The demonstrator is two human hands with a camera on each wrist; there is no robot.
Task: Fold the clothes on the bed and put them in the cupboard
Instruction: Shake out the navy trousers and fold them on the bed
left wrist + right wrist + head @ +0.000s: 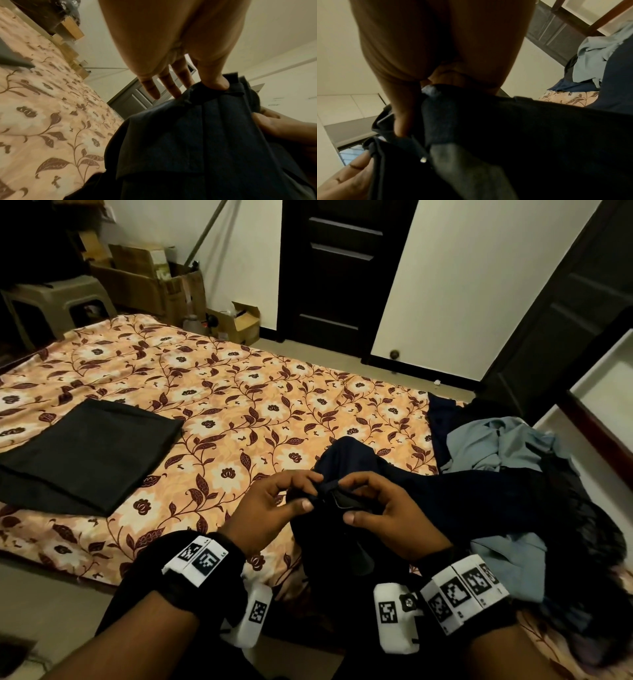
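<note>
Floral bed (239, 392), both hands close together, left hand (270, 505), right hand (387, 508), pinching dark garment (428, 491)

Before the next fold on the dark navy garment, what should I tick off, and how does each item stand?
1. Left hand pinches the navy garment: ok.
2. Right hand pinches the same edge: ok.
3. Garment spread flat: not ok, bunched and hanging.
4. Bare bedsheet ahead for laying it out: ok.
5. Folded black cloth lies apart: ok.
6. Light blue shirt free of it: cannot tell.
</note>
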